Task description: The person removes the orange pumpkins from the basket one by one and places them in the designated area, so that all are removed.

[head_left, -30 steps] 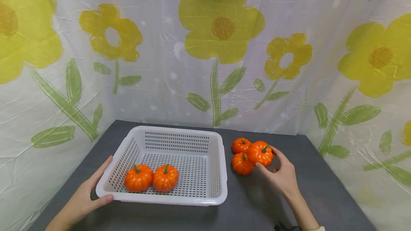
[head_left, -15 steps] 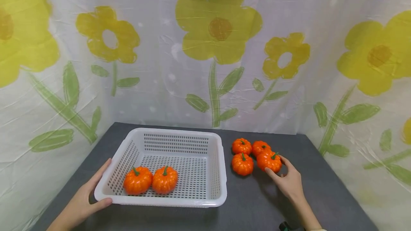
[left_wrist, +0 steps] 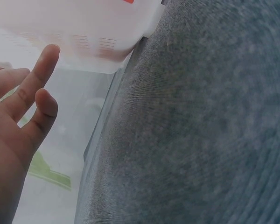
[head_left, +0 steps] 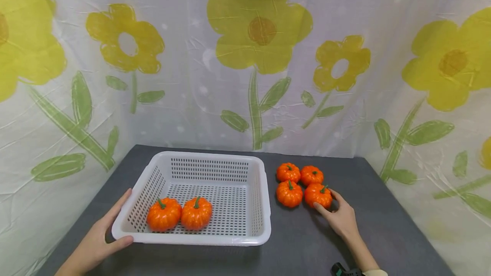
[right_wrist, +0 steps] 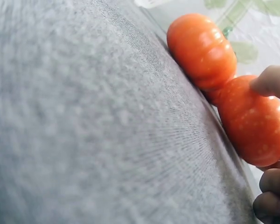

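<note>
At the front-left corner of a white plastic basket (head_left: 251, 240), my left hand (head_left: 97, 240) rests with fingers fairly straight along the side and thumb by the front rim. In the left wrist view the fingers (left_wrist: 44, 65) lie spread near the basket wall (left_wrist: 79, 28). Two small orange pumpkins, a left one (head_left: 164, 215) and a right one (head_left: 196, 214), sit inside the basket. To its right, my right hand (head_left: 339, 216) grips an orange pumpkin (head_left: 317, 196) between thumb and fingers; that pumpkin (right_wrist: 252, 121) appears down on the table in the right wrist view.
Three more pumpkins are grouped beside the held one: a near-left one (head_left: 289, 194), a far-left one (head_left: 288, 172) and a far-right one (head_left: 311, 175). The dark grey table (head_left: 291, 242) ends at a flower-printed curtain (head_left: 184, 110) behind and at both sides.
My right hand moved its pumpkin right and nearer, uncovering the far-right pumpkin, then lowered it slightly left into a two-by-two group. My left hand stayed at the basket corner.
</note>
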Demonstrator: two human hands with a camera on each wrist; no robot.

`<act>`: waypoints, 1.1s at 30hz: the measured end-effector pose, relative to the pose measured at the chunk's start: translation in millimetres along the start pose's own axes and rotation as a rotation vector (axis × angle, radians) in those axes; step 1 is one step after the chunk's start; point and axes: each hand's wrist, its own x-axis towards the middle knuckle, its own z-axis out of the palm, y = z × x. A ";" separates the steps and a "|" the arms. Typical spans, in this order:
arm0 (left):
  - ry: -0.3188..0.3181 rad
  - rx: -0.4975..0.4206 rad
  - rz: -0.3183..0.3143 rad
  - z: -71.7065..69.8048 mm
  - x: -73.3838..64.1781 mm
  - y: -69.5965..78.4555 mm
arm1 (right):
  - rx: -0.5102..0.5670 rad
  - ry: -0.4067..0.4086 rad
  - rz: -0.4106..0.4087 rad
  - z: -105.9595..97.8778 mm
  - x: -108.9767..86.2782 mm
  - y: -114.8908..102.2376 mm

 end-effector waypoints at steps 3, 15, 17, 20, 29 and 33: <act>0.003 0.001 0.006 0.0 0.0 0.1 | -0.010 -0.001 -0.005 1.4 0.4 1.0; 0.004 0.008 0.002 -0.1 0.1 -1.0 | -0.024 -0.016 -0.040 3.5 1.2 5.6; 0.000 0.013 -0.010 -0.2 0.3 -0.4 | -0.024 -0.017 -0.048 3.7 1.6 6.5; 0.000 0.016 -0.016 0.1 0.4 0.2 | -0.020 -0.013 -0.065 4.2 1.9 8.0; -0.002 0.018 -0.037 0.6 1.1 0.8 | 0.019 -0.012 -0.034 3.8 2.3 7.8; 0.001 0.013 -0.020 0.2 0.5 1.3 | 0.032 -0.016 -0.004 2.3 0.8 4.7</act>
